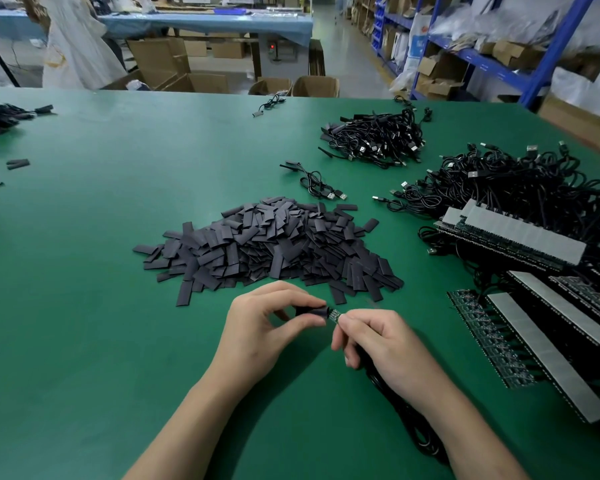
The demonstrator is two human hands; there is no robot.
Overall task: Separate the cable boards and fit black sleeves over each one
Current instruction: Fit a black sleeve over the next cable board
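The left hand point(260, 327), over the green table point(84, 271), pinches a black sleeve point(314, 312) between thumb and curled fingers, the sleeve's open end facing the other hand. Just beyond both hands lies a heap of loose sleeves point(267, 244). Between the hands, the small cable board point(334, 315) meets the sleeve's mouth. The right hand point(378, 337) pinches the board's other end, fingers curled, and the black cable point(406, 417) trails beneath its wrist toward the person. Right of that hand lie strips of joined boards point(485, 334), with tangled cables point(520, 188) beyond them
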